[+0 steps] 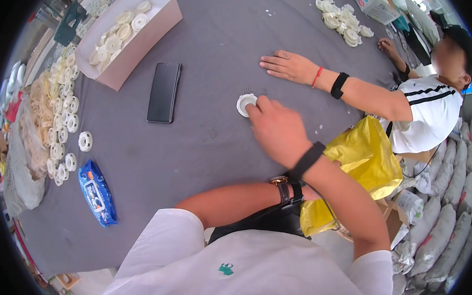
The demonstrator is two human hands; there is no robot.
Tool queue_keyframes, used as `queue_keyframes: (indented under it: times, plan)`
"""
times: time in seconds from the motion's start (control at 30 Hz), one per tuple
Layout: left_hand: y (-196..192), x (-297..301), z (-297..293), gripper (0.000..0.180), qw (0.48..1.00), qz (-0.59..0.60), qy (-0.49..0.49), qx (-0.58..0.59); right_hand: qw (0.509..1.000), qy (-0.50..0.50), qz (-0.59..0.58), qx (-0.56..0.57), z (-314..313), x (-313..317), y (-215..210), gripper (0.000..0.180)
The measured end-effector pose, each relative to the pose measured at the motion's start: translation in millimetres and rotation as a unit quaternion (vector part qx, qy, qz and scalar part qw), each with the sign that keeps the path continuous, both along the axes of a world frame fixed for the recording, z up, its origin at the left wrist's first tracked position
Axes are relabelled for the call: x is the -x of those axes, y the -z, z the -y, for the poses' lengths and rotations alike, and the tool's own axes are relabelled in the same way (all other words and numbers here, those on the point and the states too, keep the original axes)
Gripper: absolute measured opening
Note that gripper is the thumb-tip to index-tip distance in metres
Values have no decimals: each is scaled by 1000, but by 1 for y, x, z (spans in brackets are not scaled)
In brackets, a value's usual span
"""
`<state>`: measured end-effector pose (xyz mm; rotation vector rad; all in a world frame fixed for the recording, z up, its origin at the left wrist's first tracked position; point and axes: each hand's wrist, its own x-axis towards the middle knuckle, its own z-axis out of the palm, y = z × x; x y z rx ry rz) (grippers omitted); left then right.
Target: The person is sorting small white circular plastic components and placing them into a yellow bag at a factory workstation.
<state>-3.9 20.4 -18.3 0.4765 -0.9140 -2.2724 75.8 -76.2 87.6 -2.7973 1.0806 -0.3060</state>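
Observation:
My right hand (280, 129) reaches over the grey cloth with its fingers curled and closed at the right rim of a small white plastic ring (245, 105). The ring lies on the cloth, and its right side is partly covered by the fingertips. A few tiny clear bits (246, 90) lie just beyond it. My left hand (310, 193), below a wrist with a watch, is at the yellow plastic bag (365, 154) by the table's near edge. My right forearm crosses over it, so its fingers are mostly hidden.
A black phone (164, 92) lies left of centre, near a pinkish box (145, 38) of white rings. More rings (61, 122) are spread at the left, by a blue wipes pack (97, 193). A co-worker's hand (288, 66) rests flat ahead; another ring pile (343, 20) lies beyond.

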Motion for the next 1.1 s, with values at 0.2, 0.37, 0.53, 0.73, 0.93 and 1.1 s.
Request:
queue_keyframes:
  times: [0.2,0.37,0.53,0.73,0.93,1.1]
  plan:
    - [28,-11,-7,33,981,-96,-138,98,996,39,47,-59,-7,-19,-14,6]
    - [23,-23,-8,38,952,26,-148,268,963,135,155,-175,-36,48,-84,16]
    - [-31,-51,10,50,868,346,-99,341,949,296,72,-78,-77,143,-118,17]
    - [-28,-43,12,53,870,340,-87,346,927,366,-82,-33,-139,211,-90,15]
    - [-29,-48,11,53,864,350,-81,353,901,432,-28,-44,-167,207,-79,19]
    - [-28,-46,11,52,860,349,-92,362,913,402,1,-68,-177,189,-80,16]
